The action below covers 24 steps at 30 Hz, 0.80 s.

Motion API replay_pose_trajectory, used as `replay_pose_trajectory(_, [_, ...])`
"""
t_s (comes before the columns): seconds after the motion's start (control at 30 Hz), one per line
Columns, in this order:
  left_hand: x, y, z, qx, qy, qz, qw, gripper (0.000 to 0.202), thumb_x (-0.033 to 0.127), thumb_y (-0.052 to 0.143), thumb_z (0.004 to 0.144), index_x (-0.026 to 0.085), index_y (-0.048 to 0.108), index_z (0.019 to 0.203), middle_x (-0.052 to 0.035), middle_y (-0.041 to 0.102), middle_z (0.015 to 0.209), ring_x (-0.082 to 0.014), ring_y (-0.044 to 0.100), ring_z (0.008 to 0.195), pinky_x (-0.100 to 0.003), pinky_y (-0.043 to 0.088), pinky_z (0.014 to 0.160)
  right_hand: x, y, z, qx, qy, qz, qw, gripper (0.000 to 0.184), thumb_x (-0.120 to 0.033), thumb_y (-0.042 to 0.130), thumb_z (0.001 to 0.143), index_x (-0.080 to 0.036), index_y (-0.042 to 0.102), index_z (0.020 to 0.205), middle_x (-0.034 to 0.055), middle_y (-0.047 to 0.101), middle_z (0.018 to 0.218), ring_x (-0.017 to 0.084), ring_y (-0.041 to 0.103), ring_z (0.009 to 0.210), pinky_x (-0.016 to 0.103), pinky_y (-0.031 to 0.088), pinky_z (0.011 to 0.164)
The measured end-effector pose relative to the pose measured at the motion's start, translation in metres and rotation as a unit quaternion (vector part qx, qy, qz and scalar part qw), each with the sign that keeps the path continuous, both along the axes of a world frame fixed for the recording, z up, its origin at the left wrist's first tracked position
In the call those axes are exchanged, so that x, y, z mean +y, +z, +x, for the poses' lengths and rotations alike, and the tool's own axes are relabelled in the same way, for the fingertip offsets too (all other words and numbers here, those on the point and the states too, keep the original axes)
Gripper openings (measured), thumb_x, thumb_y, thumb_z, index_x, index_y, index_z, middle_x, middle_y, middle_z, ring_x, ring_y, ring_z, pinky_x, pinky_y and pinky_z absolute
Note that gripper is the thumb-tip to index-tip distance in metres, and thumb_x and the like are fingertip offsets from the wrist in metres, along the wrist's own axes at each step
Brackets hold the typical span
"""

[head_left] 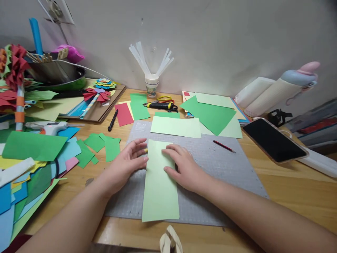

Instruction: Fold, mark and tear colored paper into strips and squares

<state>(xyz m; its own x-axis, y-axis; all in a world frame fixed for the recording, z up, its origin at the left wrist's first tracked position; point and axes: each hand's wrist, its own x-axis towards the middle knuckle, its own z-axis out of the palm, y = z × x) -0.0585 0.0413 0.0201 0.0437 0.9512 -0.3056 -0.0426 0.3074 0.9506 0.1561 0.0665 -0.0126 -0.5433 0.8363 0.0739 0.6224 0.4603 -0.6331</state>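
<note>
Ideally, keep the pale green paper strip (160, 196) square to the cutting mat (223, 165)'s front edge, right hand (185, 167) spread flat on it, left hand (125, 163) loosely curved alongside.

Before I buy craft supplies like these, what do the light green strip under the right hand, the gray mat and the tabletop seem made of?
Light green strip: matte paper or thin card, by its crisp edges. Gray mat: probably plastic or rubbery, dull, with a faint printed grid. Tabletop: wood or wood-look laminate, with visible grain and a soft sheen.
</note>
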Motion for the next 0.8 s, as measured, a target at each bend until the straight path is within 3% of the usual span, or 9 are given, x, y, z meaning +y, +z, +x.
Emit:
replay_pose_trajectory(0.1, [-0.004, -0.007, 0.006, 0.141, -0.045, 0.062, 0.987, 0.075, 0.024, 0.064, 0.076, 0.032, 0.035, 0.145, -0.0031, 0.059, 0.108, -0.0146, 0.06, 0.086, -0.031, 0.052, 0.077, 0.001, -0.006, 0.003, 0.087, -0.052, -0.036, 0.994, 0.06, -0.024, 0.06, 0.082, -0.022, 0.041, 0.139, 0.0135, 0.037, 0.147, 0.027, 0.037, 0.135, 0.05, 0.031, 0.112])
replay_pose_trajectory(0.2, [-0.007, -0.011, 0.009, 0.252, -0.06, 0.113, 0.959, 0.07, 0.022, 0.057, 0.08, 0.036, 0.036, 0.145, 0.0022, 0.057, 0.089, -0.0111, 0.054, 0.071, -0.029, 0.048, 0.072, 0.005, -0.006, 0.008, 0.256, -0.124, -0.148, 0.947, 0.071, -0.03, 0.063, 0.081, -0.022, 0.031, 0.144, 0.0153, 0.036, 0.148, 0.024, 0.043, 0.133, 0.046, 0.035, 0.11])
replay_pose_trajectory(0.3, [-0.008, -0.01, 0.009, 0.194, -0.044, 0.133, 0.971, 0.073, 0.026, 0.057, 0.083, 0.038, 0.028, 0.148, 0.0021, 0.057, 0.091, -0.0115, 0.055, 0.075, -0.027, 0.048, 0.071, 0.006, 0.003, 0.013, 0.371, -0.146, -0.278, 0.874, 0.074, -0.038, 0.066, 0.081, -0.023, 0.03, 0.144, 0.0152, 0.05, 0.139, 0.021, 0.058, 0.118, 0.042, 0.045, 0.101])
replay_pose_trajectory(0.43, [-0.01, -0.006, 0.011, 0.062, -0.037, 0.13, 0.989, 0.082, 0.027, 0.062, 0.082, 0.036, 0.02, 0.151, 0.0013, 0.057, 0.095, -0.0101, 0.057, 0.078, -0.023, 0.049, 0.07, 0.001, 0.021, 0.012, 0.401, -0.08, -0.419, 0.811, 0.051, -0.043, 0.076, 0.072, -0.021, 0.061, 0.116, 0.0064, 0.072, 0.1, 0.018, 0.069, 0.081, 0.034, 0.053, 0.076])
replay_pose_trajectory(0.57, [-0.011, -0.004, 0.014, 0.01, -0.029, 0.118, 0.993, 0.089, 0.026, 0.067, 0.079, 0.037, 0.017, 0.151, 0.0043, 0.052, 0.085, -0.0076, 0.054, 0.071, -0.019, 0.047, 0.065, -0.006, 0.027, 0.009, 0.412, -0.086, -0.42, 0.804, 0.031, -0.046, 0.074, 0.074, -0.017, 0.068, 0.083, 0.0015, 0.069, 0.075, 0.013, 0.062, 0.063, 0.027, 0.049, 0.062])
replay_pose_trajectory(0.67, [-0.011, -0.004, 0.015, -0.007, -0.028, 0.101, 0.995, 0.09, 0.028, 0.07, 0.078, 0.036, 0.018, 0.151, 0.0037, 0.053, 0.086, -0.0088, 0.055, 0.073, -0.02, 0.048, 0.065, -0.006, 0.026, 0.011, 0.425, -0.095, -0.433, 0.789, 0.035, -0.052, 0.069, 0.077, -0.018, 0.062, 0.07, -0.0023, 0.059, 0.06, 0.01, 0.053, 0.054, 0.024, 0.044, 0.055])
replay_pose_trajectory(0.8, [-0.011, -0.006, 0.013, -0.013, -0.032, 0.095, 0.995, 0.088, 0.029, 0.07, 0.078, 0.035, 0.02, 0.151, 0.0021, 0.056, 0.089, -0.0094, 0.056, 0.075, -0.021, 0.048, 0.067, -0.002, 0.026, 0.016, 0.439, -0.1, -0.452, 0.77, 0.047, -0.063, 0.059, 0.079, -0.018, 0.058, 0.067, -0.0054, 0.045, 0.052, 0.01, 0.045, 0.049, 0.024, 0.041, 0.052])
